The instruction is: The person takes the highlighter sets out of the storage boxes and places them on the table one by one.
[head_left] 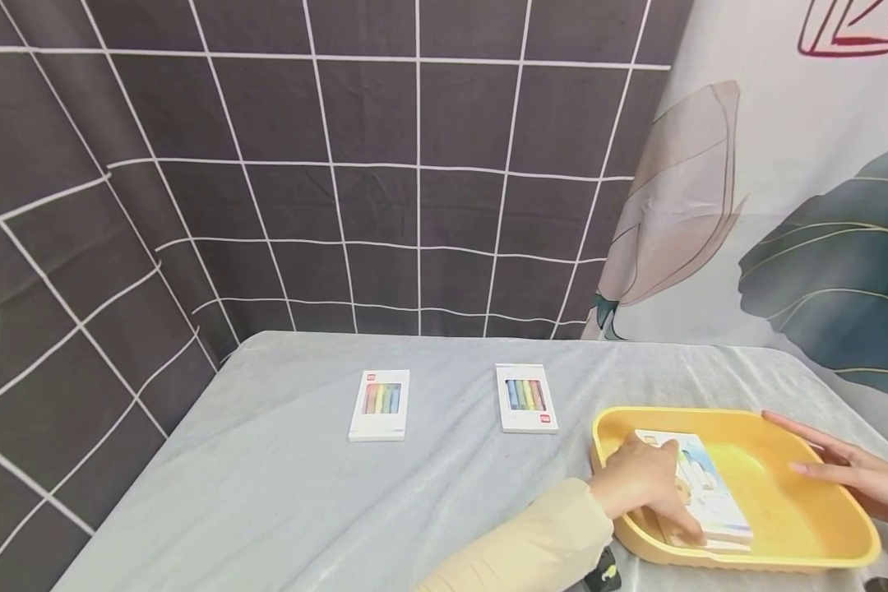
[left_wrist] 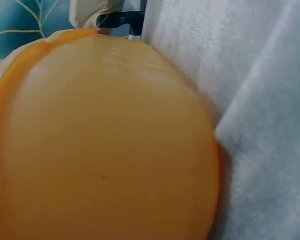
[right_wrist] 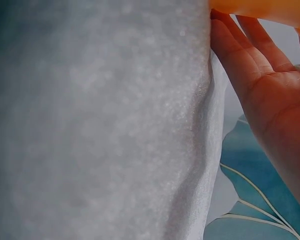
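The cloth-covered table point(head_left: 252, 493) (pale grey, creased) bears a white box point(head_left: 380, 421), a second box point(head_left: 527, 420) and a yellow tray point(head_left: 777, 493).

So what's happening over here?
Someone's left hand grips a white box lying inside a yellow tray, with what looks like another box underneath. Their right hand is at the tray's right rim. Left of the tray, two more boxes, the left one and the right one, lie apart on the grey cloth, untouched, with coloured sticks showing through their windows.
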Motion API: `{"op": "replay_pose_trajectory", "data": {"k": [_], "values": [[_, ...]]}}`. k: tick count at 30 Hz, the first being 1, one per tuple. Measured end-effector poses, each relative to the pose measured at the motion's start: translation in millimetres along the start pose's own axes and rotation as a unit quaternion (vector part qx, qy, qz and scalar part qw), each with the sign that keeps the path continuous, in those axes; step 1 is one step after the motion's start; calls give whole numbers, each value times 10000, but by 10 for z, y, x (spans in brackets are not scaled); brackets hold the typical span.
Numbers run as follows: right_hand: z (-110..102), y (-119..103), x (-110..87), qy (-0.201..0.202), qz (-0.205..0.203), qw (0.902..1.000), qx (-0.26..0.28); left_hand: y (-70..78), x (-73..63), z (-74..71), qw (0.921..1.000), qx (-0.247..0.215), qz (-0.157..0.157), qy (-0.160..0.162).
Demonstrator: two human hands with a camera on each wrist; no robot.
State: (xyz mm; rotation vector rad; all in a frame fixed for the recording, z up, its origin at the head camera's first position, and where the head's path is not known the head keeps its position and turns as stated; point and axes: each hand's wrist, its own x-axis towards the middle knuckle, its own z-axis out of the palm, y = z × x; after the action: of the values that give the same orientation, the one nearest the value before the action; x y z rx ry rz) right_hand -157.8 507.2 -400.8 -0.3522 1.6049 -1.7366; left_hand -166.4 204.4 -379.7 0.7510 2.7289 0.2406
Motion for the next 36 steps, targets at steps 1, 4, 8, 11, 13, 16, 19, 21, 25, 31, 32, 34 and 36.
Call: {"op": "replay_pose_trajectory", "data": {"k": [1,4,8,11,13,16,19,21,25,31,32,34,36], "values": [[2,3,1,3,-32,10000,-37,-6,-7,-4,10000,-49,35,46],[3,12,3,147,-73,9995,-262,-17,-34,-9,9994,-168,112,273],[6,7,14,366,14,9982,-483,-19,-76,-13,9981,-124,71,605],[11,-2,19,423,49,9977,-524,-5,-91,-12,9970,10,-80,771],[13,-9,22,444,55,9975,-549,5,-92,-17,9965,61,-201,809],[10,-15,25,456,67,9973,-568,14,-88,-23,9959,42,-334,838],[16,-25,26,468,137,9975,-519,9,-86,-36,9962,-76,-377,775],[21,-25,25,437,135,9977,-494,2,-82,-40,9965,-159,-366,736],[21,-15,21,402,103,9979,-496,-6,-51,-42,9965,-449,-401,577],[7,9,4,529,134,9967,-593,-33,-77,-126,9906,-1239,-440,375],[7,12,0,536,119,9966,-613,-39,-113,-163,9878,-1446,-462,346],[9,16,-7,558,90,9962,-657,-44,-173,-219,9788,-1978,-498,210],[12,15,-12,661,156,9954,-676,-24,-106,-167,9687,-2407,-606,91]]}}
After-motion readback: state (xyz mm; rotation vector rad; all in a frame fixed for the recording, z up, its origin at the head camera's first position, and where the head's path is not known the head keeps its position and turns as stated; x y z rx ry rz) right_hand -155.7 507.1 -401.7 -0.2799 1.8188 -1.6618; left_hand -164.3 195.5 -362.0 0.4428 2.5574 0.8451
